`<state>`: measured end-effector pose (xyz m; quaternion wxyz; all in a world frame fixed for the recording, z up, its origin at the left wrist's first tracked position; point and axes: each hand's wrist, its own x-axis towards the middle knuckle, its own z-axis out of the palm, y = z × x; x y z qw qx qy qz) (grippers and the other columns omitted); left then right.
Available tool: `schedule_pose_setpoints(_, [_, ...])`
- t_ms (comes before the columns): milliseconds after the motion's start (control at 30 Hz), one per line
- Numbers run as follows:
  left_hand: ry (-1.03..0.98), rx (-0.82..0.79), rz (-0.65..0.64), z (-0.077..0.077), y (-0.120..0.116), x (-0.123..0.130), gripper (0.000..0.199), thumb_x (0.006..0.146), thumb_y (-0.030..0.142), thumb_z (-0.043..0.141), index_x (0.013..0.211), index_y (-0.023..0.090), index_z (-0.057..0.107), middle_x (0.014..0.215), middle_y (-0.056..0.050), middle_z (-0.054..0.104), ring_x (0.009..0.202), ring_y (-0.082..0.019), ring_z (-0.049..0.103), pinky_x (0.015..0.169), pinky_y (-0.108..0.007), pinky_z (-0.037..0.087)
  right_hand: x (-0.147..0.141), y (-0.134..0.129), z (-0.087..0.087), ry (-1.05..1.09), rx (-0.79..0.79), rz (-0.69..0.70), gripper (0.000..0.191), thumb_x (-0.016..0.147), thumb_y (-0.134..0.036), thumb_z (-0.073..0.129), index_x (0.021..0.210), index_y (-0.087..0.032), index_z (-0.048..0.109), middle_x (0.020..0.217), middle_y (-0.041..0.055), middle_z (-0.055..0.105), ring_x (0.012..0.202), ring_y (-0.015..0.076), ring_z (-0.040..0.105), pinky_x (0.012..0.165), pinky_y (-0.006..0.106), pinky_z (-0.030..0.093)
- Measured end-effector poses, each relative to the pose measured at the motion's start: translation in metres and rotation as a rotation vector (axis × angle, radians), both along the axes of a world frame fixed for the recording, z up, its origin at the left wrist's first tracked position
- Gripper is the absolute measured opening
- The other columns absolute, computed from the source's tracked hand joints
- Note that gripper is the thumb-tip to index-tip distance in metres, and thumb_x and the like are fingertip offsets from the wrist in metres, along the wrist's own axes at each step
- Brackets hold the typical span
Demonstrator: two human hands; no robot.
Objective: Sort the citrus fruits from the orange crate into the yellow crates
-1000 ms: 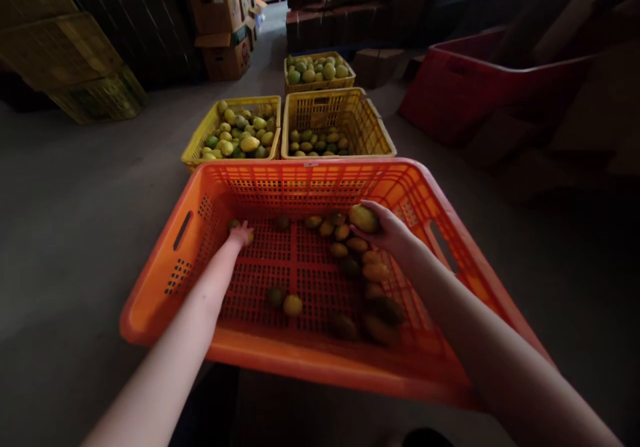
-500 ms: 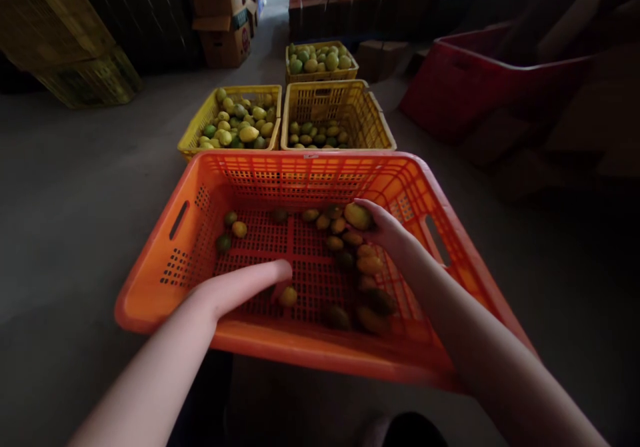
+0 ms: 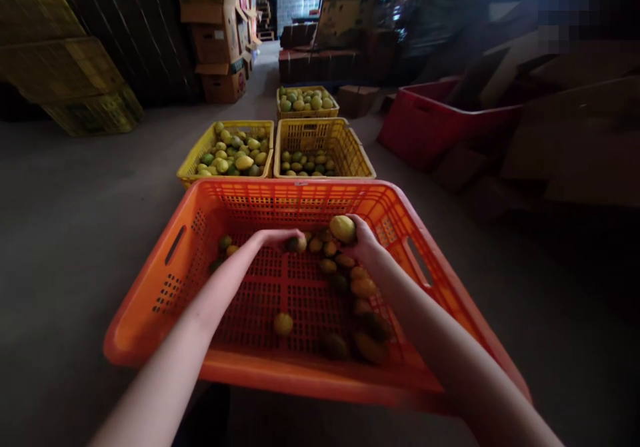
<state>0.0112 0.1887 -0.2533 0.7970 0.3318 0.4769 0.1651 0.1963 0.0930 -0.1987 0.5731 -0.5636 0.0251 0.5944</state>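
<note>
Both hands are inside a large orange plastic crate (image 3: pixel 280 380) holding scattered yellow and green lemons. My right hand (image 3: pixel 364 240), at the right rear, grips a big pale-yellow lemon (image 3: pixel 343 229) above the others. At the back middle, my left hand (image 3: pixel 280 237) curls over a dark green lemon (image 3: pixel 295 244); its fingers are partly hidden. Below my right hand, a cluster of lemons (image 3: pixel 363 288) runs down the crate's right side. A single yellow lemon (image 3: pixel 283 324) lies near the front middle. Some more, including a yellow lemon (image 3: pixel 232 250), sit at the left, partly behind my left forearm.
Beyond the orange crate stand a yellow crate (image 3: pixel 187 167) full of lemons, a partly filled yellow crate (image 3: pixel 367 164) and a farther yellow crate (image 3: pixel 305 115) of pale green fruit. A red bin (image 3: pixel 410 127) is at the right. Cardboard boxes (image 3: pixel 213 44) are stacked behind.
My left hand has moved from beside the front yellow lemon to a dark green one at the back. My right hand still holds its large lemon, now turned more upward. The view has tilted up.
</note>
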Motion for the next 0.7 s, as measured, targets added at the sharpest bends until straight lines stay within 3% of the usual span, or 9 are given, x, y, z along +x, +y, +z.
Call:
schedule_pose_setpoints(100, [-0.251, -0.019, -0.061, 0.029, 0.018, 0.005, 0.057, 0.072, 0.065, 0.042, 0.08, 0.012, 0.06, 0.056, -0.007, 0.057, 0.046, -0.014, 0.052, 0.042, -0.024, 0.042, -0.021, 0.02, 0.008, 0.086, 0.097, -0.099, 0.018, 0.075, -0.038, 0.047, 0.07, -0.021, 0.05, 0.05, 0.0003, 0.055, 0.045, 0.015, 0.05, 0.035, 0.023, 0.039])
schedule_pose_setpoints(200, [-0.485, -0.048, 0.233, 0.04, 0.018, 0.011, 0.068, 0.073, 0.074, 0.025, 0.075, 0.013, 0.057, 0.055, -0.005, 0.053, 0.049, -0.013, 0.051, 0.047, -0.025, 0.045, -0.05, 0.04, 0.013, 0.153, 0.17, -0.171, 0.023, 0.077, -0.042, 0.042, 0.069, -0.022, 0.048, 0.049, -0.0011, 0.051, 0.045, 0.0136, 0.048, 0.035, 0.022, 0.037])
schedule_pose_setpoints(267, [-0.484, -0.07, 0.425, 0.037, 0.013, 0.014, 0.067, 0.076, 0.07, 0.019, 0.074, 0.014, 0.055, 0.055, -0.005, 0.052, 0.051, -0.014, 0.052, 0.047, -0.024, 0.045, -0.069, 0.048, 0.013, 0.192, 0.187, -0.178, 0.03, 0.079, -0.046, 0.035, 0.07, -0.022, 0.049, 0.05, -0.0001, 0.051, 0.045, 0.0135, 0.048, 0.036, 0.022, 0.038])
schedule_pose_setpoints(367, [-0.39, -0.073, 0.518, 0.022, 0.005, 0.012, 0.064, 0.082, 0.062, 0.011, 0.077, 0.015, 0.055, 0.054, -0.004, 0.05, 0.046, -0.013, 0.048, 0.039, -0.023, 0.04, -0.09, 0.051, 0.003, 0.219, 0.163, -0.147, 0.037, 0.081, -0.047, 0.026, 0.071, -0.02, 0.049, 0.052, 0.0021, 0.051, 0.046, 0.0144, 0.048, 0.035, 0.023, 0.037])
schedule_pose_setpoints(533, [-0.241, -0.072, 0.481, 0.001, -0.007, -0.002, 0.05, 0.083, 0.056, 0.024, 0.078, 0.016, 0.054, 0.048, -0.001, 0.048, 0.037, -0.011, 0.045, 0.03, -0.018, 0.024, -0.092, 0.04, -0.019, 0.183, 0.11, -0.163, 0.029, 0.079, -0.047, 0.035, 0.073, -0.021, 0.047, 0.048, -0.0017, 0.048, 0.043, 0.0137, 0.046, 0.035, 0.022, 0.036])
schedule_pose_setpoints(700, [-0.2, -0.036, 0.383, -0.001, -0.016, -0.005, 0.043, 0.078, 0.055, 0.041, 0.067, 0.015, 0.054, 0.043, -0.001, 0.048, 0.032, -0.009, 0.041, 0.028, -0.016, 0.018, -0.091, 0.031, -0.024, 0.125, 0.15, -0.2, 0.023, 0.076, -0.045, 0.046, 0.072, -0.022, 0.047, 0.049, -0.0044, 0.05, 0.044, 0.0126, 0.049, 0.036, 0.021, 0.039])
